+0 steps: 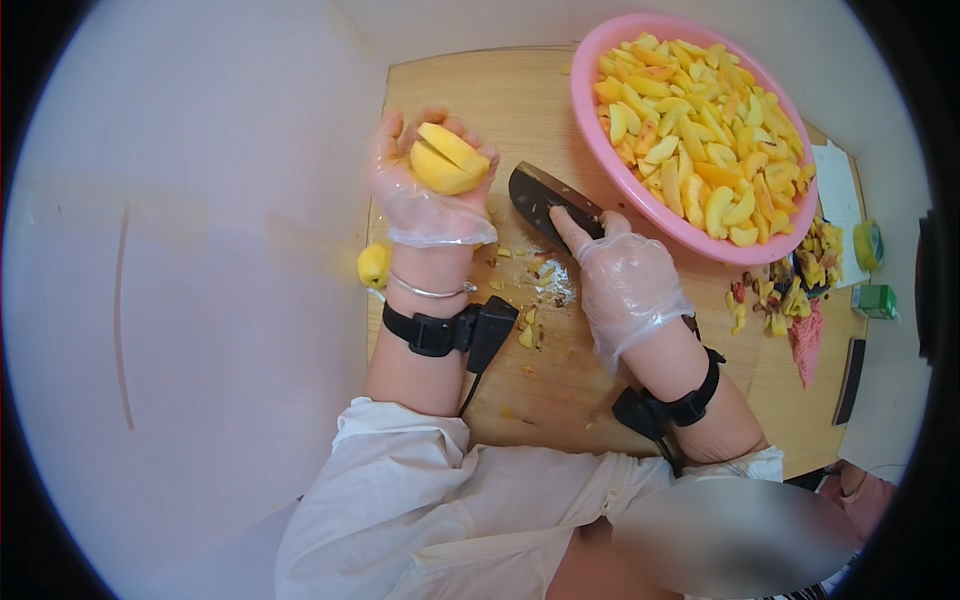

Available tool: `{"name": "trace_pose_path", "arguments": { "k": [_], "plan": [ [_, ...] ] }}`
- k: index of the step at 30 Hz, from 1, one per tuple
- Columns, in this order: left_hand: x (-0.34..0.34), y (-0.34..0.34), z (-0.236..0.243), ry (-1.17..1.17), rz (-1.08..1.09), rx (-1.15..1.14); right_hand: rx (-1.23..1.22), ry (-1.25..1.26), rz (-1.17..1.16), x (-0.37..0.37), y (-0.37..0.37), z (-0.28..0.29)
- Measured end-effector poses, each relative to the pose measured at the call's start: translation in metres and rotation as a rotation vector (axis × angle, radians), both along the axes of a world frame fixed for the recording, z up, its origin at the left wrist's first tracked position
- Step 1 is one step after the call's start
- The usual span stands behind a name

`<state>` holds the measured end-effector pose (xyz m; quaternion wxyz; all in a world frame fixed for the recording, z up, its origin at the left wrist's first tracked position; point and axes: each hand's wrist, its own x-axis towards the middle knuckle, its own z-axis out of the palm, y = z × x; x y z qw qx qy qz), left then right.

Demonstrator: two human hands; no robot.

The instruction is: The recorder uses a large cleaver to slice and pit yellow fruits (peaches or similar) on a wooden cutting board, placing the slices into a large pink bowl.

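Cradles cut fruit point(446, 162) in upturned left hand point(425, 207), upper centre-left; grips knife point(548, 194) in right hand point(630, 278), centre-right, with forefinger point(568, 228) on blade point(528, 202).

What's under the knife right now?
Wooden tabletop shows beside the knife, which the right hand holds. The patch directly beneath the blade is covered, so anything lying there cannot be seen.
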<state>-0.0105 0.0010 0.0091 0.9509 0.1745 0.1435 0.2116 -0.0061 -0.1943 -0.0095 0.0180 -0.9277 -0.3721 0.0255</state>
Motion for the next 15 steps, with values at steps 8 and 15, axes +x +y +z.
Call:
{"name": "trace_pose_path", "arguments": {
  "k": [8,15],
  "plan": [
    [0.003,-0.012,-0.004,-0.037,-0.219,-0.028,0.245,0.226,0.029,0.006,-0.009,-0.001],
    [0.004,-0.045,-0.005,-0.074,-0.381,0.049,1.114,0.647,0.016,0.011,-0.01,0.019]
  ]
}}
